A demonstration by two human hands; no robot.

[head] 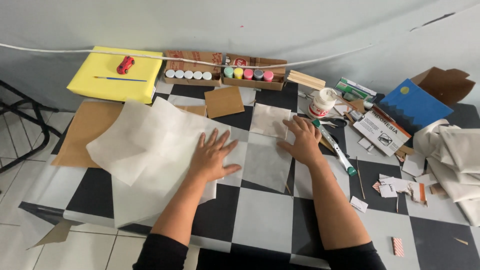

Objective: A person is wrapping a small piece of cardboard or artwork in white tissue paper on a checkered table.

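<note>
Both hands lie open and flat: the left hand [211, 156] presses the translucent paper sheets [150, 150], the right hand [300, 141] seemingly a smaller sheet [270, 150]. Checkered table [260, 215], tiled floor; paint jars [220, 74] at twelve o'clock.

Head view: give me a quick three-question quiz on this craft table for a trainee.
1. True or false: both hands lie flat, palms down, on thin white paper.
2. What sits on the yellow box at the back left? A) scissors B) a red toy car and a brush C) a glue jar
3. Which hand lies nearer the white glue jar?

Key:
1. True: the left hand presses the large translucent paper sheets, the right hand a smaller translucent sheet.
2. B: the red toy car and a blue-handled brush.
3. The right hand.
</note>
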